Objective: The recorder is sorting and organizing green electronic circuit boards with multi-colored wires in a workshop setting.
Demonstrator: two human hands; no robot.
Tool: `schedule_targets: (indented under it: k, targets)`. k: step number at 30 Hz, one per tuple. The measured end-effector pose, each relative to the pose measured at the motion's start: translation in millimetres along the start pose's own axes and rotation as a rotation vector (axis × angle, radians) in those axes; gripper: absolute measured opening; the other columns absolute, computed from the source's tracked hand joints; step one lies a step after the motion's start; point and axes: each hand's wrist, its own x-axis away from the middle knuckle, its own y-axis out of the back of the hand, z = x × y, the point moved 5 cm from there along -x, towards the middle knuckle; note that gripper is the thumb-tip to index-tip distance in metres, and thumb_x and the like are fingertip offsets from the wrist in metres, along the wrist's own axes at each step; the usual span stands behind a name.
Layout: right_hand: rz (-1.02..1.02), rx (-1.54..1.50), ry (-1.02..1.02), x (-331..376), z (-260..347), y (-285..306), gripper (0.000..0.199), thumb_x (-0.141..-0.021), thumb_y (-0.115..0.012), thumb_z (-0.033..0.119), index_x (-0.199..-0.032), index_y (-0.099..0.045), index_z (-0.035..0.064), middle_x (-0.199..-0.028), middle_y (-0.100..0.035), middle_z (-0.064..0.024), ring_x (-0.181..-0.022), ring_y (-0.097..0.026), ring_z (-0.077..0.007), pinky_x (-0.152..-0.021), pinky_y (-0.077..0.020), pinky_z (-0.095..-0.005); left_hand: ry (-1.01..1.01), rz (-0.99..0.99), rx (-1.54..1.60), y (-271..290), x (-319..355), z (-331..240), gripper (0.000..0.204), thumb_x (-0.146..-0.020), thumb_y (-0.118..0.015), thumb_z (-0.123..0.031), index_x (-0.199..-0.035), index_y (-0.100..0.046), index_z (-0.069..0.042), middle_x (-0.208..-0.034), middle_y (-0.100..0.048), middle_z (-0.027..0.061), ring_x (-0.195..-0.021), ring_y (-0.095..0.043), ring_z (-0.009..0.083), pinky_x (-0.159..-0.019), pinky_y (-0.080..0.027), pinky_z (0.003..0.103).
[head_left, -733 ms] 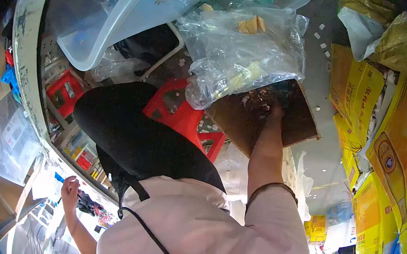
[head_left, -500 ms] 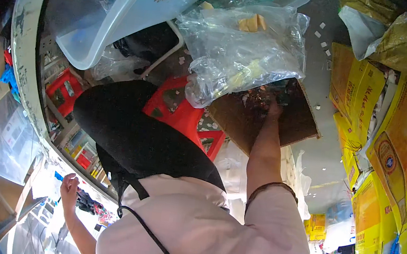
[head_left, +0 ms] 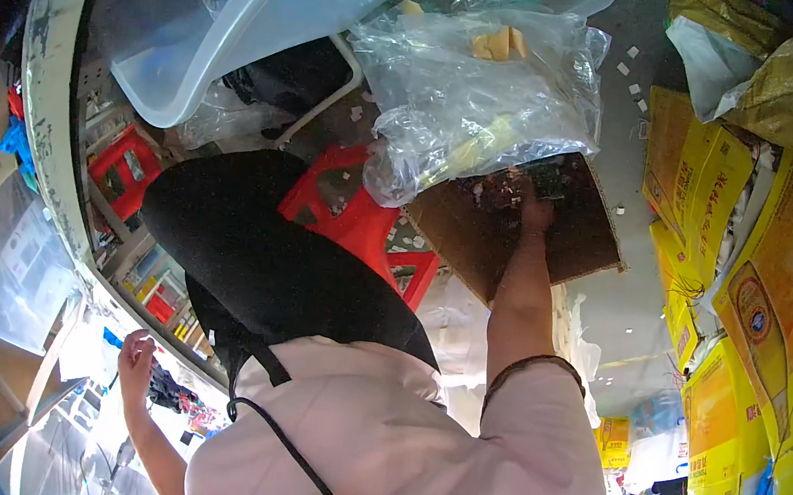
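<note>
My right hand [head_left: 537,211] reaches down into an open brown cardboard box [head_left: 582,232]. Dark, glinting small pieces [head_left: 493,192] lie in the box around its fingers. Shadow hides the fingertips, so I cannot make out whether they grip anything. A crumpled clear plastic bag [head_left: 488,92] lies over the far side of the box. My left hand [head_left: 136,367] is raised beside the edge of the white table, its fingers loosely bent and apart, with nothing visible in them. Near it on the table is a dark bundle [head_left: 171,392].
A red plastic stool [head_left: 361,219] stands left of the box, beside my black-clad leg. Beyond is a big translucent tub [head_left: 245,35]. Flattened yellow cartons [head_left: 710,244] stack up on the right. White scraps [head_left: 634,89] dot the grey floor. The table's curved edge [head_left: 54,160] runs along the left.
My right hand stays inside the box and has shifted only slightly. My left hand has risen a little, still beside the table edge. The rest looks the same.
</note>
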Motion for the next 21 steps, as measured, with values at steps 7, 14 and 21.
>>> schedule_targets:
  k: [7,14,21]
  targets:
    - [0.226,-0.356,-0.023,2.4,0.2,-10.7,0.062,-0.080,-0.069,0.043,-0.121,-0.057,-0.0014,-0.122,-0.059,-0.0176,-0.107,-0.058,-0.0353,-0.093,-0.0444,-0.0453,-0.006,0.012,-0.007,-5.3,3.5,-7.0,0.025,-0.092,-0.058,-0.023,-0.114,-0.055,-0.010,-0.078,-0.058,0.0000,-0.059,-0.052,0.0038,-0.043,-0.032,0.016]
    - [0.251,0.141,-0.012,-16.9,-24.4,-8.1,0.042,-0.082,-0.072,0.039,-0.101,-0.068,0.0026,-0.087,-0.068,-0.0070,-0.074,-0.062,-0.0189,-0.072,-0.0492,-0.0388,-0.008,0.021,0.022,-10.5,4.5,-20.5,0.026,-0.091,-0.061,-0.022,-0.113,-0.056,-0.009,-0.077,-0.058,-0.0016,-0.060,-0.051,0.0036,-0.044,-0.031,0.018]
    - [0.326,-0.126,0.101,-13.6,-22.6,-11.9,0.049,-0.080,-0.070,0.043,-0.100,-0.064,-0.0011,-0.090,-0.067,-0.0095,-0.080,-0.061,-0.0235,-0.074,-0.0463,-0.0412,-0.029,0.037,0.028,-16.0,2.5,-28.0,0.027,-0.092,-0.062,-0.022,-0.114,-0.055,-0.008,-0.074,-0.056,-0.0025,-0.060,-0.050,0.0034,-0.045,-0.030,0.017]
